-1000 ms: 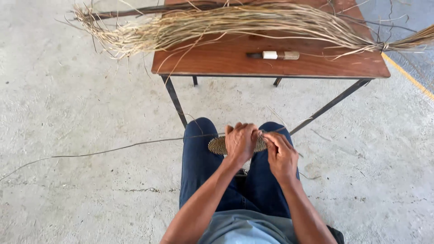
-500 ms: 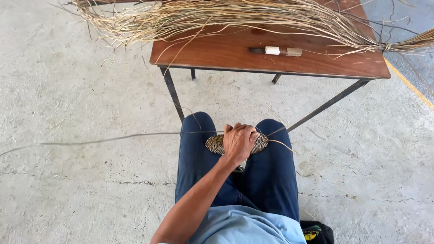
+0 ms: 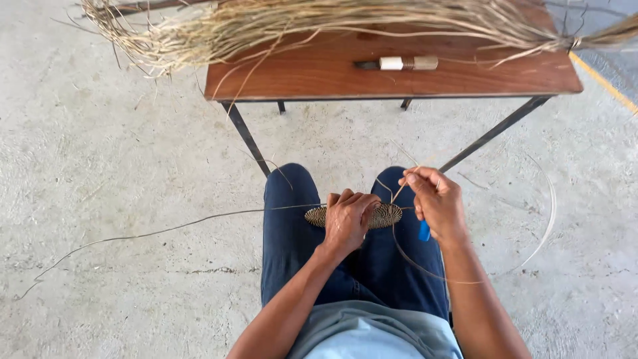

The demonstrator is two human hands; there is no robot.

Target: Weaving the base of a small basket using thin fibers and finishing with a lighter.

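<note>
A small flat oval woven disc (image 3: 385,215) of dark and pale fibre rests on my lap. My left hand (image 3: 347,220) lies over its middle, fingers curled, holding it down. My right hand (image 3: 435,203) is to its right, raised a little, pinching a thin pale strand (image 3: 399,192) that runs down to the disc. A blue-handled tool (image 3: 424,231) pokes out below that hand. A long fibre (image 3: 166,230) trails left from the disc across the floor, and another strand loops wide (image 3: 549,211) to the right.
A brown wooden table (image 3: 319,76) on dark metal legs stands just beyond my knees. A large bundle of dry straw-coloured fibres (image 3: 279,23) lies across it, with a knife (image 3: 399,63) beside the bundle. The concrete floor (image 3: 113,166) surrounds me; a yellow line (image 3: 605,83) at right.
One second ago both hands sat together on the disc. Half a second ago my right hand was out of view. Now it is back at the right, pulling a strand up.
</note>
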